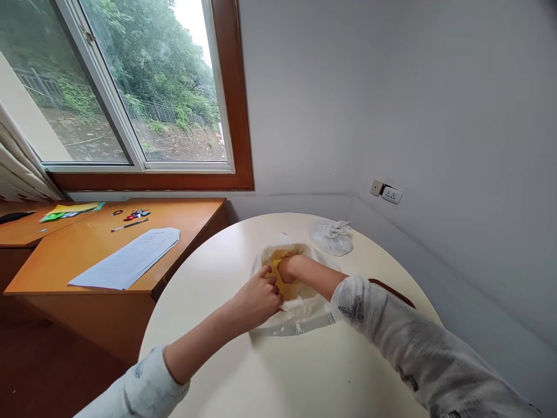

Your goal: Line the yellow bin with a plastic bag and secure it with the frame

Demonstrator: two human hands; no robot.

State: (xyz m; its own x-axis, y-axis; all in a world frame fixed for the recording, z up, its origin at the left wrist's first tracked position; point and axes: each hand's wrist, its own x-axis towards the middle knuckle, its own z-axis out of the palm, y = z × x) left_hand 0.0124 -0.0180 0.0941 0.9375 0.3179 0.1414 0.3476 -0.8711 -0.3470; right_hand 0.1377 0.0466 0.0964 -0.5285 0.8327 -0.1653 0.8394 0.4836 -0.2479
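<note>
A whitish translucent plastic bag (307, 307) stands with its mouth spread on the round cream table (209, 261); its inside looks yellow. At the bag's near left edge is my left hand (260, 295), its fingers curled over the rim and the index finger reaching further along it. My right hand (288, 269) is down inside the bag's mouth. Its fingers are hidden, so what they touch does not show. Behind the bag lies a knotted clear plastic bag (333, 237) with pale contents.
A dark brown flat object (391, 292) lies partly behind my right sleeve. To the left, a wooden desk (191, 215) holds papers (130, 258), a pen (129, 225) and a bunch of small red and blue items (137, 215). A wall socket (392, 194) is at right.
</note>
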